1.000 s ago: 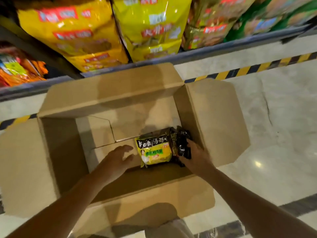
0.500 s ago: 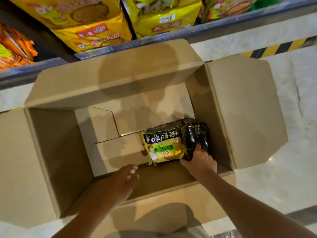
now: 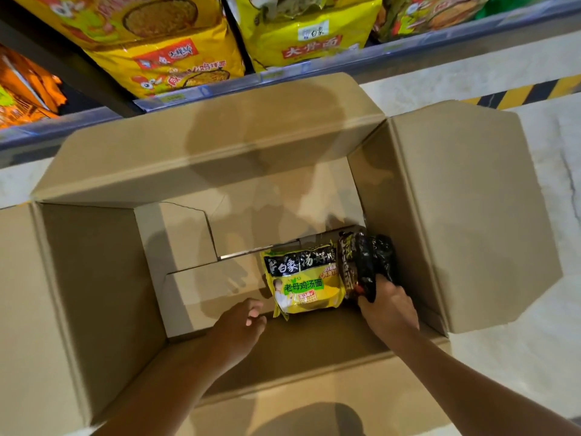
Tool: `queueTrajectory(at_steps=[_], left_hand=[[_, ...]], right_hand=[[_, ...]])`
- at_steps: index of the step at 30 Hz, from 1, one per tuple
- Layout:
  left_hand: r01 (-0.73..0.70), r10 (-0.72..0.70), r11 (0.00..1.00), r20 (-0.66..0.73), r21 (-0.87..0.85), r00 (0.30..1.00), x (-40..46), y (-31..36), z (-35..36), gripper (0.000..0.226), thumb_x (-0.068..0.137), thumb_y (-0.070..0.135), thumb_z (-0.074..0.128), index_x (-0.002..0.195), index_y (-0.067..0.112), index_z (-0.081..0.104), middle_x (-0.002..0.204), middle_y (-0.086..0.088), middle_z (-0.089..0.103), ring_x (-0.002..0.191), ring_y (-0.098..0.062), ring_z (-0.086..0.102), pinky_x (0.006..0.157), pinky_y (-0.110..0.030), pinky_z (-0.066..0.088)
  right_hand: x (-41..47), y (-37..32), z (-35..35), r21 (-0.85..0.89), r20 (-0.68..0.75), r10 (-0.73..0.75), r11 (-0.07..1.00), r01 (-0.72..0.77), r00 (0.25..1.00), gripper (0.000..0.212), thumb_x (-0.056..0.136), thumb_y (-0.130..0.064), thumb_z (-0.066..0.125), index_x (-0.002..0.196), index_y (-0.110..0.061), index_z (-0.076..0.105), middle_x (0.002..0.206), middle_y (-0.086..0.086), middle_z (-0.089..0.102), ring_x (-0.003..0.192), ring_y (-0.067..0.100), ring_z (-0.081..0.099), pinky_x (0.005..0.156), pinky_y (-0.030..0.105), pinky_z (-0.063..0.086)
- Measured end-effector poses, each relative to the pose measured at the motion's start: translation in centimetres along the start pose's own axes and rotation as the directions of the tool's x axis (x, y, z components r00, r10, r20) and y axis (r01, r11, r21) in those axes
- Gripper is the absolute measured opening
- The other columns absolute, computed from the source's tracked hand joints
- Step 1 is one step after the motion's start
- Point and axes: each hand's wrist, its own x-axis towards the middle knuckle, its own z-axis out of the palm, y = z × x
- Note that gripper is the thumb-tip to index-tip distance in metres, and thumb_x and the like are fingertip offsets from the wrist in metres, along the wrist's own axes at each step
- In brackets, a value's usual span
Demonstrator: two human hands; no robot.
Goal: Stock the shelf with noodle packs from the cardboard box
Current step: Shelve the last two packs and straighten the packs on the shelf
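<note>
Shelf packs (image 3: 169,55) cut off at top; right hand (image 3: 388,309) hides black pack's (image 3: 367,262) end.

There is one view only, from a wide-angle camera worn on the person's head. It looks steeply down and forward, straight into the open cardboard box (image 3: 103,303), which fills most of the picture at close range. Both forearms enter from the near edge. The far edge takes in the front lip of a low shelf (image 3: 314,70), running slightly askew, higher at the right. The pale floor (image 3: 550,190) shows at the right. Straight lines bow toward the edges.
</note>
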Motion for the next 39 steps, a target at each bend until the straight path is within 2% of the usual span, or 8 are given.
queueTrajectory(at_steps=[8,12,16,20,29,32,35,39], left_hand=[[0.088,-0.098,0.98,-0.045,-0.179,0.994,3.9,1.8,1.9,0.04,0.096,0.024,0.061,0.133,0.02,0.048,0.122,-0.004,0.059,0.108,-0.02,0.057,0.087,-0.031,0.044],[0.172,-0.21,0.927,-0.082,-0.332,0.974,6.4,2.3,3.6,0.054,0.08,0.024,0.075,0.121,0.022,0.041,0.102,-0.003,0.058,0.108,-0.034,0.059,0.094,-0.047,0.05],[0.235,-0.338,0.801,-0.091,-0.551,0.937,7.4,3.1,4.4,0.077,0.08,0.013,0.081,0.138,0.018,0.031,0.119,-0.004,0.054,0.111,-0.027,0.056,0.091,-0.034,0.047],[0.275,-0.364,0.772,-0.044,-0.573,0.93,7.7,2.8,4.7,0.04,0.073,0.022,0.087,0.105,0.012,0.064,0.103,-0.003,0.071,0.099,-0.025,0.066,0.091,-0.035,0.052],[0.038,-0.176,0.781,-0.161,-0.623,0.971,3.8,3.9,3.8,0.031,0.077,0.007,0.082,0.099,0.016,0.062,0.099,-0.004,0.074,0.093,-0.022,0.071,0.069,-0.025,0.053],[-0.052,-0.15,0.774,-0.263,-0.631,0.953,0.4,4.7,0.0,0.029,0.078,0.01,0.082,0.098,0.02,0.063,0.096,-0.006,0.074,0.092,-0.026,0.071,0.072,-0.032,0.057],[-0.133,-0.09,0.77,-0.313,-0.624,0.945,-4.6,6.1,-5.5,0.028,0.082,0.01,0.079,0.103,0.014,0.062,0.094,-0.005,0.075,0.081,-0.014,0.072,0.052,-0.015,0.051],[-0.256,0.022,0.772,-0.378,-0.582,0.925,-13.3,8.2,-13.9,0.026,0.081,0.005,0.077,0.103,0.006,0.063,0.092,-0.007,0.075,0.074,-0.01,0.072,0.055,-0.017,0.054]], right_hand=[[-0.6,2.1,-1.7,0.25,-0.11,-0.116,0.958,0.14,0.987,0.045,0.094,-0.044,0.056,0.135,-0.026,0.055,0.113,0.0,0.07,0.107,0.03,0.063,0.089,0.045,0.053],[-0.3,3.1,-1.2,0.33,-0.127,-0.118,0.931,0.154,0.985,0.041,0.094,-0.047,0.057,0.132,-0.031,0.057,0.114,-0.002,0.07,0.108,0.027,0.062,0.089,0.045,0.054],[0.0,3.2,-1.0,0.36,-0.143,-0.139,0.915,0.182,0.98,0.04,0.094,-0.056,0.051,0.126,-0.034,0.058,0.107,-0.007,0.071,0.103,0.024,0.063,0.086,0.045,0.055],[0.2,3.1,-1.3,0.366,-0.144,-0.136,0.913,0.181,0.98,0.045,0.09,-0.063,0.045,0.125,-0.037,0.057,0.103,-0.007,0.071,0.1,0.024,0.064,0.084,0.045,0.056],[-1.8,2.9,-2.4,0.395,-0.134,-0.175,0.894,0.214,0.976,0.054,0.09,-0.068,0.041,0.128,-0.033,0.055,0.097,-0.009,0.071,0.092,0.018,0.067,0.079,0.044,0.058],[-4.1,1.6,-4.3,0.548,-0.148,-0.183,0.803,0.234,0.972,0.051,0.089,-0.067,0.047,0.128,-0.035,0.057,0.104,-0.012,0.072,0.095,0.011,0.069,0.08,0.045,0.06],[-7.4,-0.9,-7.5,0.673,-0.171,-0.232,0.682,0.286,0.957,0.028,0.095,-0.048,0.059,0.119,-0.036,0.064,0.104,-0.013,0.074,0.096,0.009,0.071,0.081,0.047,0.06],[-14.1,-5.2,-13.5,0.736,-0.203,-0.312,0.577,0.355,0.928,0.026,0.094,-0.033,0.064,0.119,-0.025,0.07,0.107,-0.009,0.075,0.1,0.009,0.071,0.086,0.041,0.059]])
